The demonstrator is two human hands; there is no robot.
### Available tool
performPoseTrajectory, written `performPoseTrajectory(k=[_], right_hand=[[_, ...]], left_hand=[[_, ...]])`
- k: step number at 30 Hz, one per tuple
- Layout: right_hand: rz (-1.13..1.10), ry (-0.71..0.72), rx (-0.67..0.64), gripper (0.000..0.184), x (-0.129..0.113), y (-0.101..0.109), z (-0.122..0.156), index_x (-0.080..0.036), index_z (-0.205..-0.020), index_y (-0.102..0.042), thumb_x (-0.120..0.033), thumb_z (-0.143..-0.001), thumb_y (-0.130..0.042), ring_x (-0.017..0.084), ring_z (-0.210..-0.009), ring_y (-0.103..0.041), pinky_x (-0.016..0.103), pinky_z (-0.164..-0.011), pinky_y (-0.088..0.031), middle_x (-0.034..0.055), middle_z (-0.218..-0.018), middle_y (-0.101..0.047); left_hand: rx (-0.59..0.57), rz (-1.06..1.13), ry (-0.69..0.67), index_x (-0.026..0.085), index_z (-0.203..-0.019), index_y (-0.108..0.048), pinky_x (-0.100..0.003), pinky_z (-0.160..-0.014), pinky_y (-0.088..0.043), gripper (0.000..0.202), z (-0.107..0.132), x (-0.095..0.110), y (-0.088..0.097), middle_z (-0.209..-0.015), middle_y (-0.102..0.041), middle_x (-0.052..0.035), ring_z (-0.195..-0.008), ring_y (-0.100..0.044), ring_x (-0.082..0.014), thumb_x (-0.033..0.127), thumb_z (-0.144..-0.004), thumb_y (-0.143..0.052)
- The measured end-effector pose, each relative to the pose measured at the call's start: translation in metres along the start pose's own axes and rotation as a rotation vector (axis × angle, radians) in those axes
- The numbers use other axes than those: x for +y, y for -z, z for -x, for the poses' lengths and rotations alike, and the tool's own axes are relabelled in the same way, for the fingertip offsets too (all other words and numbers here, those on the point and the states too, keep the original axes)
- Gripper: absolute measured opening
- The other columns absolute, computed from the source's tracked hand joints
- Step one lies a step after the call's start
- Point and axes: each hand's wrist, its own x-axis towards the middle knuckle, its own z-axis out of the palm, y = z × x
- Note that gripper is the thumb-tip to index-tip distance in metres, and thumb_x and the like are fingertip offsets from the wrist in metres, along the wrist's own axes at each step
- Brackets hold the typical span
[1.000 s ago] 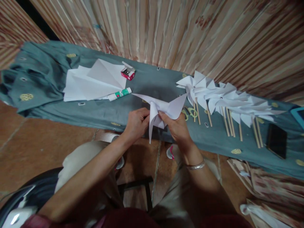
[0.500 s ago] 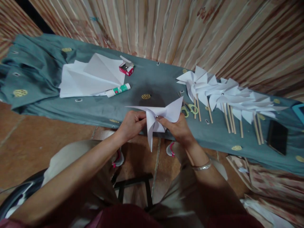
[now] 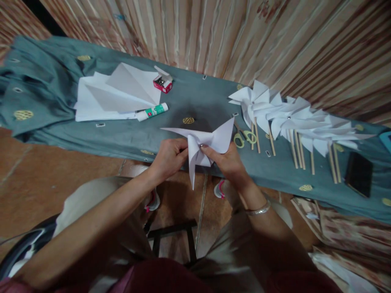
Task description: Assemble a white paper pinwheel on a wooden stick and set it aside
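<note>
A white paper pinwheel (image 3: 210, 140) is held up at the table's near edge, with a small shiny pin head at its centre. My right hand (image 3: 227, 158) grips it from the right, the thumb pressed at the pin and the other fingers hidden behind the paper. On the left side, my left hand (image 3: 171, 158) is closed at the pinwheel, its fingertips hidden behind the left blade. Whether a stick is behind the paper cannot be seen. Just right of the pinwheel lie scissors (image 3: 251, 137) with yellow-green handles.
Several finished pinwheels (image 3: 281, 118) on wooden sticks lie overlapping at the right, near a black phone (image 3: 359, 174). At the left are white paper sheets (image 3: 105, 95), a glue stick (image 3: 154, 111) and an open red box (image 3: 163, 83) of metal pins. A green cloth (image 3: 122, 140) covers the table.
The view has shifted slightly, so the table items sit a little differently. Both hands keep their hold on the pinwheel, which has hardly moved; more of the scissors shows.
</note>
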Motion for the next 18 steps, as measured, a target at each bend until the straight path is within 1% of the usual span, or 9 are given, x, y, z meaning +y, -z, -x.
performPoseTrajectory(k=[2, 5, 8, 11, 15, 18], right_hand=[[-0.011, 0.001, 0.019, 0.021, 0.002, -0.002, -0.001, -0.016, -0.079, -0.077, -0.034, -0.070, -0.080, 0.016, -0.067, -0.064, 0.028, -0.062, -0.054, 0.0030, -0.074, -0.074], [-0.027, 0.007, 0.037, 0.019, 0.004, -0.002, -0.002, -0.016, -0.077, -0.076, -0.033, -0.070, -0.081, 0.015, -0.063, -0.062, 0.027, -0.059, -0.053, 0.0016, -0.072, -0.072], [-0.049, 0.009, 0.020, 0.019, 0.002, -0.001, -0.003, -0.016, -0.079, -0.076, -0.033, -0.072, -0.080, 0.015, -0.066, -0.063, 0.027, -0.062, -0.054, 0.0018, -0.076, -0.073], [-0.022, 0.028, 0.015, 0.019, -0.003, 0.003, -0.006, -0.016, -0.080, -0.076, -0.033, -0.073, -0.080, 0.015, -0.069, -0.064, 0.027, -0.065, -0.055, 0.0022, -0.078, -0.074], [0.032, 0.075, 0.033, 0.021, -0.007, 0.008, -0.010, -0.016, -0.081, -0.077, -0.035, -0.075, -0.079, 0.016, -0.069, -0.065, 0.027, -0.063, -0.054, 0.0025, -0.076, -0.074], [0.047, 0.090, 0.028, 0.022, -0.006, 0.009, -0.011, -0.016, -0.083, -0.077, -0.036, -0.075, -0.079, 0.017, -0.071, -0.067, 0.028, -0.065, -0.055, 0.0031, -0.078, -0.075]], left_hand=[[0.022, -0.015, -0.005, 0.016, -0.063, -0.070, -0.024, -0.062, -0.047, 0.027, 0.000, -0.001, 0.000, -0.065, -0.069, -0.0022, -0.066, -0.063, -0.0162, 0.021, -0.083, -0.051], [0.059, -0.001, -0.006, 0.016, -0.061, -0.069, -0.024, -0.062, -0.047, 0.027, 0.001, -0.002, -0.001, -0.062, -0.067, -0.0017, -0.064, -0.061, -0.0157, 0.021, -0.083, -0.054], [0.066, 0.051, 0.003, 0.016, -0.059, -0.069, -0.024, -0.061, -0.047, 0.030, -0.001, -0.001, -0.003, -0.063, -0.067, -0.0024, -0.064, -0.061, -0.0157, 0.026, -0.084, -0.056], [0.058, 0.150, 0.024, 0.015, -0.058, -0.070, -0.024, -0.057, -0.046, 0.037, -0.005, 0.001, -0.006, -0.067, -0.068, -0.0051, -0.065, -0.060, -0.0164, 0.035, -0.085, -0.055], [0.061, 0.244, 0.055, 0.015, -0.061, -0.073, -0.024, -0.057, -0.046, 0.037, -0.011, 0.002, -0.009, -0.072, -0.071, -0.0062, -0.071, -0.062, -0.0186, 0.040, -0.084, -0.058], [0.063, 0.282, 0.080, 0.015, -0.062, -0.074, -0.025, -0.059, -0.047, 0.037, -0.013, 0.003, -0.008, -0.075, -0.073, -0.0066, -0.073, -0.062, -0.0194, 0.043, -0.081, -0.062]])
